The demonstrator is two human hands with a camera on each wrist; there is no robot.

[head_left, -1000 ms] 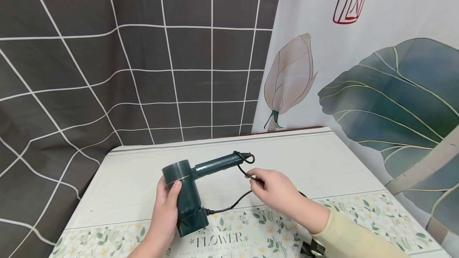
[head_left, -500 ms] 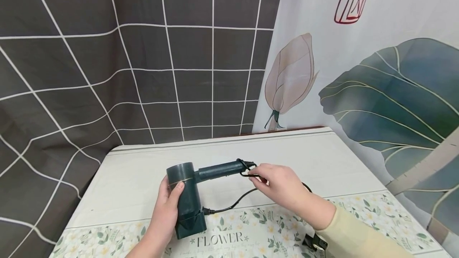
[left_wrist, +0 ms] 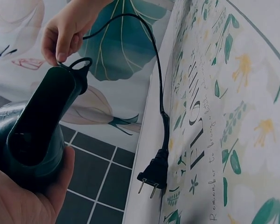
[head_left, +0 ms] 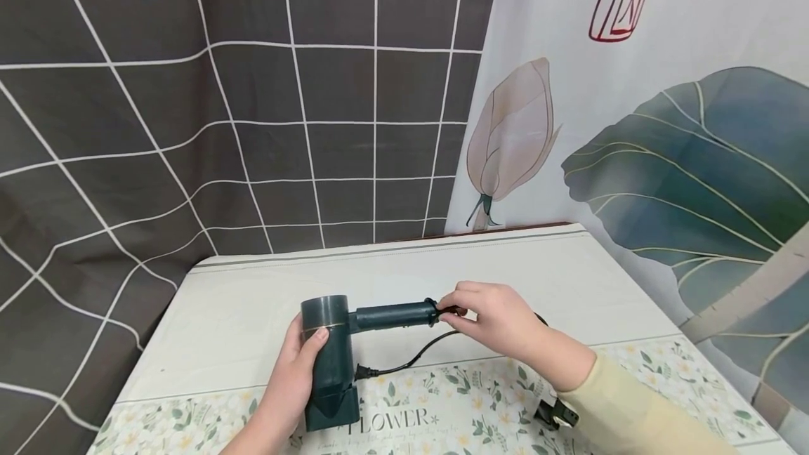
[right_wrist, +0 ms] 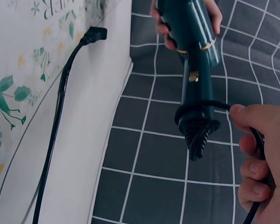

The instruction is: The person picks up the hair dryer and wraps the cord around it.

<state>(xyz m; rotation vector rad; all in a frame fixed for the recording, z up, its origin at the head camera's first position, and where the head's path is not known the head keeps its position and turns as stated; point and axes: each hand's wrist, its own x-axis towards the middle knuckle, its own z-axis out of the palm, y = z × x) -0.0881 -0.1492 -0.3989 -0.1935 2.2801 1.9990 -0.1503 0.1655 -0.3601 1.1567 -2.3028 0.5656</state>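
Note:
My left hand (head_left: 287, 378) grips the barrel of a dark green hair dryer (head_left: 333, 364), whose handle points right, nearly level. My right hand (head_left: 499, 314) pinches the black power cord (head_left: 420, 355) beside the handle's end. In the right wrist view a loop of the cord passes round the handle (right_wrist: 197, 84) just above its ribbed strain relief (right_wrist: 196, 135). The two-prong plug (left_wrist: 154, 170) hangs free on its length of cord in the left wrist view. Part of the cord is hidden inside my right hand.
Beneath both hands lies a white tablecloth (head_left: 265, 300) with a printed floral band. A small black device (head_left: 556, 414) sits by the right sleeve. Behind the table hang a dark grid-patterned curtain (head_left: 335, 146) and a white curtain with plant prints (head_left: 518, 20).
The hair dryer has come down slightly, and its handle has turned closer to level. My right hand has drawn nearer the handle's end, and the cord loop now sits around that end.

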